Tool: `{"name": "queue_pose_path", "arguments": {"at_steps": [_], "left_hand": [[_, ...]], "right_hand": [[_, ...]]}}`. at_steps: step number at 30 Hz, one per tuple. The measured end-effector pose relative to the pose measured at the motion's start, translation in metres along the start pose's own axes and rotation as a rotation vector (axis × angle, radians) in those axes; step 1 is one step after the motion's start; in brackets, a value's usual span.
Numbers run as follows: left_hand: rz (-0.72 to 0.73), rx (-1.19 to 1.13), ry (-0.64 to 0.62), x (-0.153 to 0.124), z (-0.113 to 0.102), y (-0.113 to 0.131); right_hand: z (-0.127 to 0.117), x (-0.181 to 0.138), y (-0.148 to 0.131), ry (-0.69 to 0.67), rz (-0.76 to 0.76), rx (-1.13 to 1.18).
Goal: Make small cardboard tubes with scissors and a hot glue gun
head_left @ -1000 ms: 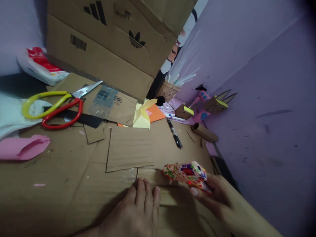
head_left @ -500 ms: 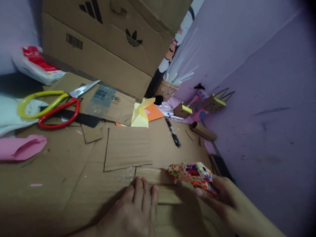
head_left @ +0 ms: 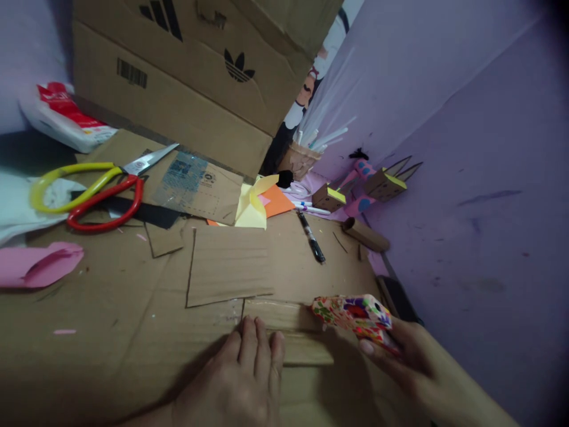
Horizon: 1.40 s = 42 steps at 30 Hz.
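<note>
In my right hand (head_left: 411, 359) is a floral-patterned glue gun (head_left: 353, 314), its tip pointing left. The tip is at the right part of a folded cardboard strip (head_left: 306, 349), near its upper edge. A shiny line of glue runs along that edge. My left hand (head_left: 235, 379) lies flat on the strip's left part, fingers stretched out and hiding some of it. Just above, a rectangular cardboard piece (head_left: 231, 264) lies on the larger cardboard sheet (head_left: 106, 320).
Scissors (head_left: 104, 196) with yellow and red handles lie at left, near rolled pink paper (head_left: 42, 265). A black marker (head_left: 311, 238) and cardboard tube (head_left: 365, 235) lie beyond the glue gun. A big cardboard box (head_left: 186, 89) stands behind; a purple wall (head_left: 480, 160) bounds the right.
My right hand has moved the glue gun slightly to the right along the strip's upper edge. My left hand has stayed in place.
</note>
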State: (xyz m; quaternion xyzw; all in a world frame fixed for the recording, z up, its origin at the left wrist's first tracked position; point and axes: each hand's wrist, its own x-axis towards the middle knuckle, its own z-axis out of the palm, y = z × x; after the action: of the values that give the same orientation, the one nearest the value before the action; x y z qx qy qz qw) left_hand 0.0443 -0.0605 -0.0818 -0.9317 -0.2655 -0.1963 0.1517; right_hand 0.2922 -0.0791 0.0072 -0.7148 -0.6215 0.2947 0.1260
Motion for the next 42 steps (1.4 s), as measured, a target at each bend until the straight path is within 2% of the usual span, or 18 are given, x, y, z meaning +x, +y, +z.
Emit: {"name": "queue_pose_path", "arguments": {"at_steps": [3,7,12,36,39,42], "left_hand": [[-0.009,0.002,0.004,0.000,0.000,0.000],[-0.013,0.009,0.036,0.001,0.001,0.000],[0.002,0.018,0.016,0.001,0.000,0.000],[-0.007,0.012,-0.002,0.002,-0.002,-0.001],[-0.003,0.008,-0.009,0.002,-0.002,-0.002],[-0.008,0.009,-0.005,0.001,-0.002,-0.002]], "right_hand": [[0.000,-0.001,0.003,-0.060,0.030,0.027],[-0.001,-0.003,0.005,-0.072,0.052,0.072],[-0.001,-0.003,0.002,-0.098,0.080,0.133],[0.002,-0.008,0.018,-0.003,0.079,0.035],[0.001,-0.012,0.020,0.000,0.130,0.113],[-0.003,-0.015,0.023,0.070,0.205,0.315]]}}
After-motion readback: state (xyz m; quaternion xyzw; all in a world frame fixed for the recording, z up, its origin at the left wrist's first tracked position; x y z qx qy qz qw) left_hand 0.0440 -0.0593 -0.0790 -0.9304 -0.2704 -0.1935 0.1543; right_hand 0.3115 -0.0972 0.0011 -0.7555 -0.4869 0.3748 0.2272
